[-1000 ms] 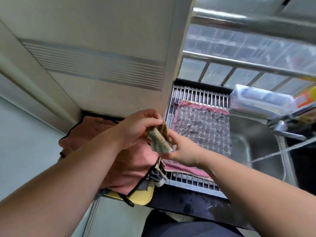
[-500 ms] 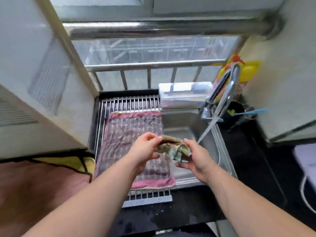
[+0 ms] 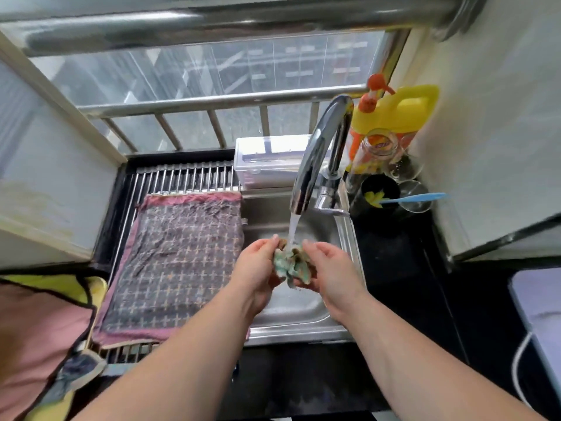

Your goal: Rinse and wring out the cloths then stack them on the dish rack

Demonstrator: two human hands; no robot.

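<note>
Bench [image 3: 394, 268]: dark, with steel sink [image 3: 303, 332]; tap [image 3: 315, 153] running.
Cloth [image 3: 290, 262]: bunched under the water stream, above the sink, between both grips.
Left grip [image 3: 258, 268]: fingers curled, pinching the cloth.
Right grip [image 3: 331, 268]: fingers curled, pinching the cloth.
Rack [image 3: 182, 177]: left of the sink, with checked cloth [image 3: 179, 262] flat on it.

The left hand [image 3: 258, 265] and the right hand [image 3: 332, 270] grip a crumpled green cloth [image 3: 291, 265] between them over the sink [image 3: 303, 332]. Water [image 3: 293, 227] from the tap [image 3: 314, 159] runs straight onto it. Its top looks brownish, though it is blurred. Just left, a checked cloth [image 3: 179, 262] lies spread flat on the rack [image 3: 182, 177]. A clear box [image 3: 267, 159] sits behind, and a yellow bottle [image 3: 400, 107] stands right of the tap.
</note>
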